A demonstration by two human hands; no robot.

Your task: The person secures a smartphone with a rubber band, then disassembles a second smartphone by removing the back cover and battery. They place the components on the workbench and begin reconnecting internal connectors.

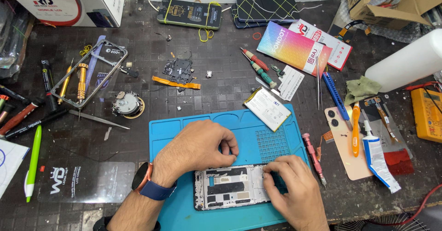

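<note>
The dark counter point(221, 70) is crowded with repair clutter. A blue mat point(184, 134) lies at its near edge, and on the mat's near part rests an opened phone frame point(228, 187), flat, inner side up. Both hands work on it. The left hand point(195, 148), with a watch point(146, 182) on its wrist, arches over the frame's top edge — its fingers point(228, 148) are curled narrow, pinched together just above the frame; whether they hold anything I cannot tell. The right hand point(292, 189) covers the frame's right end, fingers point(271, 169) pressed down on it, close together.

A white battery point(268, 107) overlaps the mat's far right corner. Right of the mat lie a peach back cover point(345, 143), a glue tube point(377, 155) and a pink screwdriver point(314, 152). Left of it — a metal frame point(90, 72), tweezers point(99, 119) and a green pen point(32, 162).
</note>
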